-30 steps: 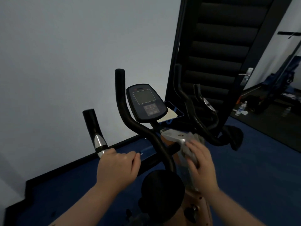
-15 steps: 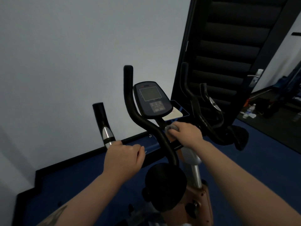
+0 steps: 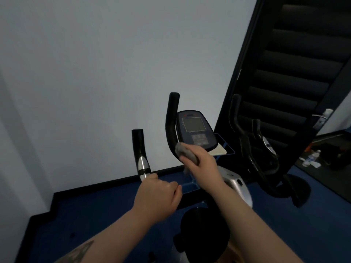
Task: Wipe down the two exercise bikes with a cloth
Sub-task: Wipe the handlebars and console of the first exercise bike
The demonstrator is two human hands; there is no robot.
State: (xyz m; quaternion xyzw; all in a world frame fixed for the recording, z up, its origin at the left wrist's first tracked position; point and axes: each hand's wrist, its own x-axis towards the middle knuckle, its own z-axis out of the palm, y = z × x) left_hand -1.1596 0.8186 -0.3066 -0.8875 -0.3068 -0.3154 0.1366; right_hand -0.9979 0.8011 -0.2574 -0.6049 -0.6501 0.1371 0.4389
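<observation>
— Well, where is the small grey soft cloth (image 3: 185,153) lying?
— Bunched under the right hand (image 3: 204,168), which is pinching it against the black curved upright handlebar (image 3: 171,122) beside the dark oval console (image 3: 195,128).
— Handling?
— Light, limp, likely slipping unless bunched.
— The left hand (image 3: 158,194)?
— Gripping the black side grip with silver band (image 3: 141,154), steadying the near bike.

Left hand (image 3: 155,194) on the handlebar's left grip (image 3: 141,160); right hand (image 3: 201,166) with cloth (image 3: 185,151) on the inner upright bar (image 3: 171,122) — console (image 3: 195,129) just right of it. Seat (image 3: 203,228) nearest, below. Second bike (image 3: 266,158) farther right, before the door (image 3: 296,73).
</observation>
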